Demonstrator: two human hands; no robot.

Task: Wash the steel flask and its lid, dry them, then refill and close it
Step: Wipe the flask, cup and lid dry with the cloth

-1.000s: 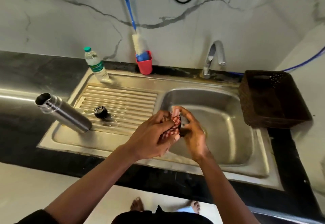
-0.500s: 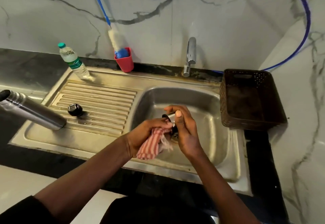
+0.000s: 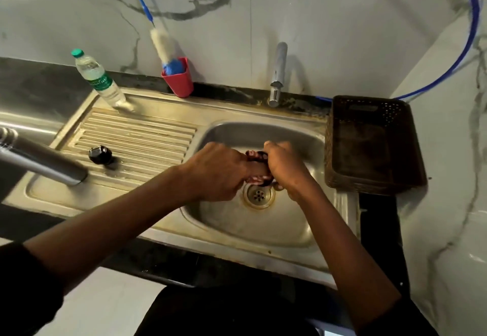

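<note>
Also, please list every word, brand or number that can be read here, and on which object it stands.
Water bottle: white lettering on its green label, too blurred to read.
Steel flask, black stopper, red cup, brown basket, tap: no text visible.
Striped cloth gripped by the left hand: a pattern only, no text.
Lid in the right hand: mostly hidden, nothing readable.

Dim, warm indoor light. I read the source as upper left, since the tap [image 3: 278,72] throws a soft shadow rightward on the wall [image 3: 342,32]. Dull glare on the sink [image 3: 263,233] basin and draining ribs. Basket [image 3: 369,146] nearly black, weave lost. Flask [image 3: 42,163] at left edge smeared by blur. Left hand [image 3: 218,172] and right hand [image 3: 287,171] slightly soft. Surface [image 3: 31,82] edge and wall corner bow from the wide lens.
</note>
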